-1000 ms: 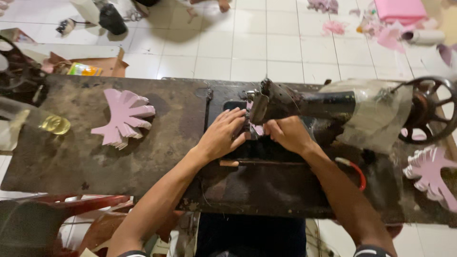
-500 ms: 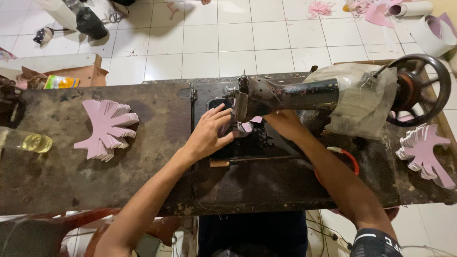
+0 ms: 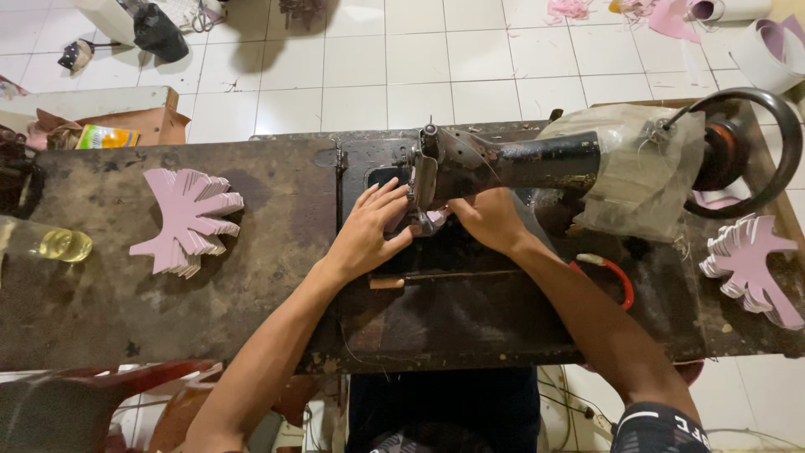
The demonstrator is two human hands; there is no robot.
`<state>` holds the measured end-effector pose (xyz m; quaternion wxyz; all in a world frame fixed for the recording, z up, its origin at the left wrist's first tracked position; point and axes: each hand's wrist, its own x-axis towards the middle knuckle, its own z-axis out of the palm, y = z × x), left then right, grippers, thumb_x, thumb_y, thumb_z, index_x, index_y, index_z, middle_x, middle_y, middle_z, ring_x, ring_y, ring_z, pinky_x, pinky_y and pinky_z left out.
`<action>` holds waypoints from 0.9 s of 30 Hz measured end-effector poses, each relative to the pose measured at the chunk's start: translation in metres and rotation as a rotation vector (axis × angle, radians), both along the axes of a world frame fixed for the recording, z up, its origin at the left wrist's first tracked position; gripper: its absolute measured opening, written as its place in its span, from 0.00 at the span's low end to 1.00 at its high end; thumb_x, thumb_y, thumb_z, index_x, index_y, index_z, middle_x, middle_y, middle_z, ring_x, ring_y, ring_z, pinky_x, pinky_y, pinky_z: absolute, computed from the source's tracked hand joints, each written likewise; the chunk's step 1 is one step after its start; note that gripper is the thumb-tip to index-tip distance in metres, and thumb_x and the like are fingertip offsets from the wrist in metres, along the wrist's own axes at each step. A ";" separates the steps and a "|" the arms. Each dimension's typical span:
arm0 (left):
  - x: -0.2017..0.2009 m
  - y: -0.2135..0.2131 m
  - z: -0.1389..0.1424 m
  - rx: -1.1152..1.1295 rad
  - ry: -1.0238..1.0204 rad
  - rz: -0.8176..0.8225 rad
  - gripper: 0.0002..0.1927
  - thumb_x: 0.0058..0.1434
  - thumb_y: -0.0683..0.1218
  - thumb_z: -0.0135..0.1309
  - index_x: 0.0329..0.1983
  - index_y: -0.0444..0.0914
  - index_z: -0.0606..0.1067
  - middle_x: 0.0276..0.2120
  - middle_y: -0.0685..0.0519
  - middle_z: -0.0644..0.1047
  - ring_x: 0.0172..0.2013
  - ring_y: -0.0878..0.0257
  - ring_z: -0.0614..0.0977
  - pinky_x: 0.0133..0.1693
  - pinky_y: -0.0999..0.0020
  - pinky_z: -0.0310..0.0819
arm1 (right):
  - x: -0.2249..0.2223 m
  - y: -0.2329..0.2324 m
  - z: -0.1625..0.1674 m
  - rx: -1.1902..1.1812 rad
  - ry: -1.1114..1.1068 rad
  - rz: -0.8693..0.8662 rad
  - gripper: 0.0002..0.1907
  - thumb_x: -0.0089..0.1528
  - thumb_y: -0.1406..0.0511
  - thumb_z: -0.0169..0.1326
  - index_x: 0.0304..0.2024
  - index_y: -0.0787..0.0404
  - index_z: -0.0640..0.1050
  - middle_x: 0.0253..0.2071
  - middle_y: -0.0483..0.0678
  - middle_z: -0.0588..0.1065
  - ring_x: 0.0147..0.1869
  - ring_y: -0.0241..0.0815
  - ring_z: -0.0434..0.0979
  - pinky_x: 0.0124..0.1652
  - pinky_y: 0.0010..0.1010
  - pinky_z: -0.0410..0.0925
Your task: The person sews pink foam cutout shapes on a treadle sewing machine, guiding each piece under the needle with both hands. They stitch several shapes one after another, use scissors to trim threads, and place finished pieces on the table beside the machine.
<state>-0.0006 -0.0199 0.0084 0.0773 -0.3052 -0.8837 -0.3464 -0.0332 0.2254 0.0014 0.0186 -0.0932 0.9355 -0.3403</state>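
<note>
An old black sewing machine (image 3: 511, 159) stands on a dark, worn table (image 3: 168, 319). A small pink piece (image 3: 432, 220) lies under its needle. My left hand (image 3: 369, 231) rests flat on the machine bed at the left of the needle, fingers spread, pressing the piece. My right hand (image 3: 486, 220) sits just right of the needle, under the machine's arm, fingers on the same piece. Most of the piece is hidden by my hands and the machine head.
A stack of pink leaf-shaped cutouts (image 3: 189, 220) lies left on the table, another stack (image 3: 750, 268) at the right edge. A yellowish bottle (image 3: 50, 243) lies far left. Red-handled scissors (image 3: 612, 273) lie near my right forearm. The handwheel (image 3: 746, 151) is at right. Tiled floor with pink scraps lies beyond.
My view has shifted, so the table sits further right in frame. Both hands stay at the needle; the left hand's fingers are now spread flatter on the bed.
</note>
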 end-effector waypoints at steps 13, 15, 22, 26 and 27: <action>0.001 0.000 0.000 -0.032 0.013 -0.005 0.28 0.63 0.49 0.58 0.65 0.32 0.71 0.67 0.41 0.69 0.72 0.47 0.63 0.71 0.49 0.48 | -0.003 0.004 -0.013 -0.098 0.075 0.039 0.27 0.60 0.58 0.60 0.14 0.72 0.75 0.08 0.53 0.66 0.12 0.43 0.62 0.17 0.41 0.55; 0.001 0.000 0.001 -0.006 -0.009 -0.006 0.28 0.64 0.50 0.59 0.64 0.33 0.71 0.67 0.41 0.69 0.71 0.47 0.63 0.71 0.49 0.48 | -0.004 0.005 -0.013 -0.056 0.096 0.045 0.26 0.60 0.58 0.60 0.15 0.72 0.76 0.08 0.53 0.67 0.12 0.42 0.63 0.17 0.40 0.56; 0.003 0.000 0.003 -0.024 0.019 0.000 0.27 0.64 0.49 0.58 0.63 0.32 0.71 0.67 0.41 0.69 0.72 0.48 0.64 0.72 0.50 0.49 | 0.002 0.001 -0.008 -0.198 0.252 0.172 0.11 0.61 0.64 0.56 0.32 0.69 0.81 0.21 0.52 0.77 0.22 0.37 0.75 0.25 0.34 0.67; 0.004 -0.001 0.003 -0.009 0.042 -0.006 0.27 0.64 0.49 0.58 0.63 0.31 0.71 0.67 0.40 0.69 0.71 0.47 0.64 0.71 0.49 0.50 | 0.005 -0.003 -0.002 -0.281 0.267 0.247 0.09 0.62 0.69 0.55 0.42 0.68 0.80 0.33 0.52 0.81 0.31 0.39 0.80 0.33 0.33 0.71; 0.004 -0.001 0.003 -0.009 0.050 -0.004 0.27 0.64 0.49 0.58 0.63 0.31 0.71 0.67 0.40 0.69 0.71 0.47 0.64 0.71 0.49 0.50 | 0.007 -0.004 -0.001 -0.320 0.256 0.252 0.09 0.62 0.70 0.55 0.44 0.68 0.80 0.35 0.52 0.81 0.33 0.40 0.80 0.34 0.33 0.72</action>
